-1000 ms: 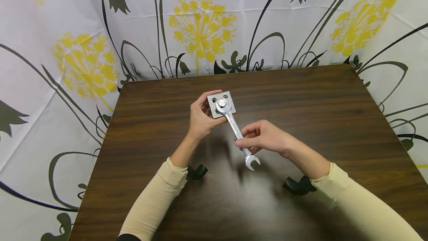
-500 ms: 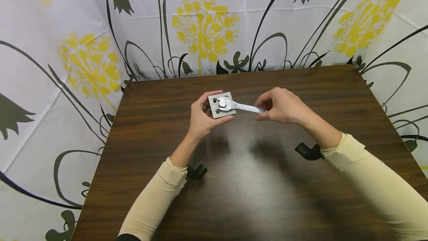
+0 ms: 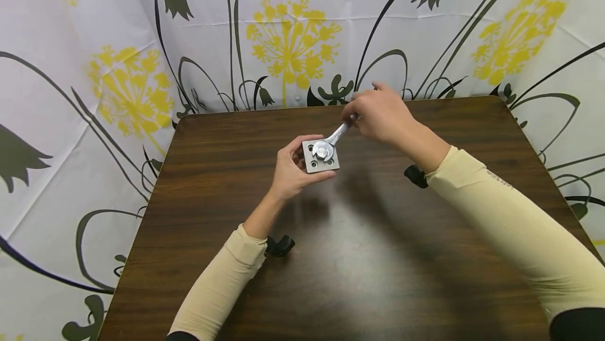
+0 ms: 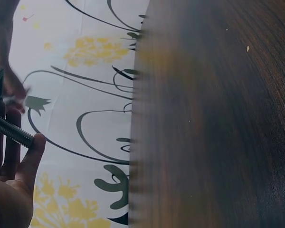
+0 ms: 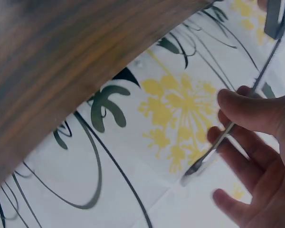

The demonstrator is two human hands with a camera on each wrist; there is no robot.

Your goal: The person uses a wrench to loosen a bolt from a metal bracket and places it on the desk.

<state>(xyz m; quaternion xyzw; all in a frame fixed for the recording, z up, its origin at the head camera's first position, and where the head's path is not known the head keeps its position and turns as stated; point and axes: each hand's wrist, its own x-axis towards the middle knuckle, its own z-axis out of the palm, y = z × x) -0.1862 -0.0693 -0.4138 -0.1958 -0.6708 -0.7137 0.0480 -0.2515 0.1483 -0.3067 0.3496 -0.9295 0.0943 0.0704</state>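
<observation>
My left hand (image 3: pixel 289 173) holds a square metal plate (image 3: pixel 309 166) with holes, fingers behind one edge and thumb along the lower one. A bolt head (image 3: pixel 323 153) sits on the plate's face, and one end of a silver wrench (image 3: pixel 338 134) fits around it. Up and to the right, my right hand (image 3: pixel 380 112) grips the wrench by its far part. In the right wrist view the wrench (image 5: pixel 228 127) appears edge-on between thumb and fingers. The left wrist view shows the bolt's threaded shank (image 4: pixel 16 132) sticking out behind the plate, close to the left fingers.
A dark wood-grain table (image 3: pixel 227 183) lies below both hands. Behind its back edge hangs a white curtain (image 3: pixel 208 41) with a yellow and grey flower print. Black wrist mounts (image 3: pixel 280 246) stick out from the sleeves.
My right hand has swung the wrench counterclockwise around the bolt head, from pointing toward me, through rightward, to up and right. The left hand with the plate has shifted slightly right and down.
</observation>
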